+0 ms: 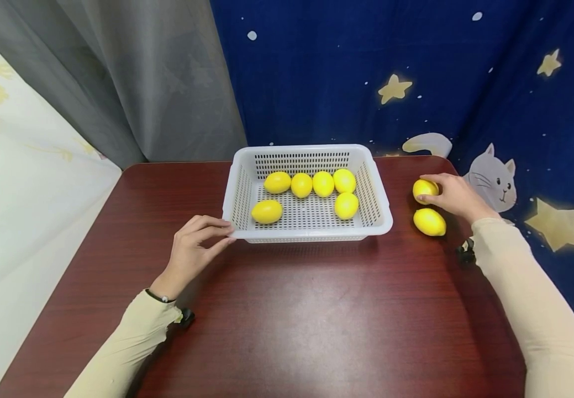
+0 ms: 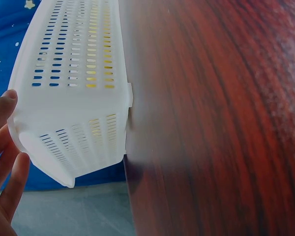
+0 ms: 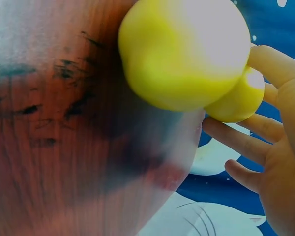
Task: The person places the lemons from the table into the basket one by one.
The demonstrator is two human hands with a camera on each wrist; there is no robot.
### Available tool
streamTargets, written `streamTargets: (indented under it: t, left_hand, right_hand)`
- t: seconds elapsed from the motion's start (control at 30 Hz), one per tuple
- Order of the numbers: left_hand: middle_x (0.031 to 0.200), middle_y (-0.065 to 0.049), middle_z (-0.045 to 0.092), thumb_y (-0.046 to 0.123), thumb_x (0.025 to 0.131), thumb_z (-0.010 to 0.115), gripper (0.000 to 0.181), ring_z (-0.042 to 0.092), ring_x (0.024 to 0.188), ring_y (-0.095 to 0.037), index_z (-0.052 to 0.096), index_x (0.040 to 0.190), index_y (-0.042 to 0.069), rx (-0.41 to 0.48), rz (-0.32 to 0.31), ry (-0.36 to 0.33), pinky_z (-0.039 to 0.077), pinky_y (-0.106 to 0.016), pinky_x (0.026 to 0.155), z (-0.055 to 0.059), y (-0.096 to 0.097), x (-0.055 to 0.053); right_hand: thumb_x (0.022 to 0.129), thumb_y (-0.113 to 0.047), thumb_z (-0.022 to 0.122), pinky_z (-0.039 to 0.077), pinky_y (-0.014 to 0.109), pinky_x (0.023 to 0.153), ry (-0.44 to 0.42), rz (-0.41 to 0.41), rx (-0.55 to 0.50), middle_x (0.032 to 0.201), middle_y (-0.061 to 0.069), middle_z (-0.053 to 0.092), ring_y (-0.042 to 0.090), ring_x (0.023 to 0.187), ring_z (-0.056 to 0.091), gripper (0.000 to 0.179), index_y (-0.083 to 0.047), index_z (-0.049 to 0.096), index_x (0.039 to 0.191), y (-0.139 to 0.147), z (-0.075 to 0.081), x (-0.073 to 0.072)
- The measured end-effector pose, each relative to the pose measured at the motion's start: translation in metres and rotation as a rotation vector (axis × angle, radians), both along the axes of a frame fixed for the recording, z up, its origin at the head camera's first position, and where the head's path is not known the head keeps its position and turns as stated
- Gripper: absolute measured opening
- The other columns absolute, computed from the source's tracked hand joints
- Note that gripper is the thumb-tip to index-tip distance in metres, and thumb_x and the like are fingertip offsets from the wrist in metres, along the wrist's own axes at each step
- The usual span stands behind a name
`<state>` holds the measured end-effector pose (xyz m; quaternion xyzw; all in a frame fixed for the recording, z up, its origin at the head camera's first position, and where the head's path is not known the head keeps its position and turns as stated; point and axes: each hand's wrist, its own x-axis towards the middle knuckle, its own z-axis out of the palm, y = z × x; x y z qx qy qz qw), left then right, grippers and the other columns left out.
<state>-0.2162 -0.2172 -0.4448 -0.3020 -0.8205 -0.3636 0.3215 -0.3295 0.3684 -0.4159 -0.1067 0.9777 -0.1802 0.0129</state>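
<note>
A white plastic basket point(image 1: 311, 234) with slotted walls stands on the table, several yellow lemons point(image 1: 301, 185) inside it. My left hand point(image 1: 194, 243) pinches the basket's near left corner at the rim; the left wrist view shows fingertips on either side of that rim point(image 2: 20, 132). To the right of the basket, my right hand point(image 1: 453, 194) holds a lemon point(image 1: 422, 188) between thumb and fingers. Closer to me, a second loose lemon point(image 1: 429, 222) lies beside it. In the right wrist view this nearer lemon point(image 3: 182, 54) partly hides the held lemon point(image 3: 241, 101).
The dark red wooden table point(image 1: 316, 309) reaches back to a blue star-patterned curtain point(image 1: 316, 72) and a grey curtain point(image 1: 167, 83). A pale floral cloth point(image 1: 18, 182) hangs at the left. The table's right edge runs close by the loose lemons.
</note>
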Motion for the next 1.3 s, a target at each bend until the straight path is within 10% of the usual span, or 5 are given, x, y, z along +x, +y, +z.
streamTargets:
  t: [0.67,1.3]
  left_hand:
    - [0.100,0.000,0.075,0.002,0.066,0.089,0.034,0.063,0.094,-0.016,0.080,0.098,0.012,-0.014,0.010,-0.009,0.043,-0.009,0.091,0.002,0.000,0.001]
    - [0.101,-0.001,0.075,0.002,0.066,0.089,0.035,0.063,0.095,-0.017,0.080,0.098,0.012,-0.007,0.008,-0.015,0.043,-0.009,0.092,0.001,0.000,0.001]
  right_hand:
    - [0.090,-0.049,0.068,0.036,0.069,0.104,0.033,-0.017,-0.001,0.148,0.027,0.046,0.046,0.125,0.046,0.069,-0.012,0.050,0.145,-0.012,0.041,0.005]
    - [0.089,-0.047,0.070,0.038,0.067,0.103,0.087,0.010,-0.002,0.143,0.026,0.050,0.044,0.122,0.048,0.067,-0.012,0.051,0.144,-0.016,0.050,0.008]
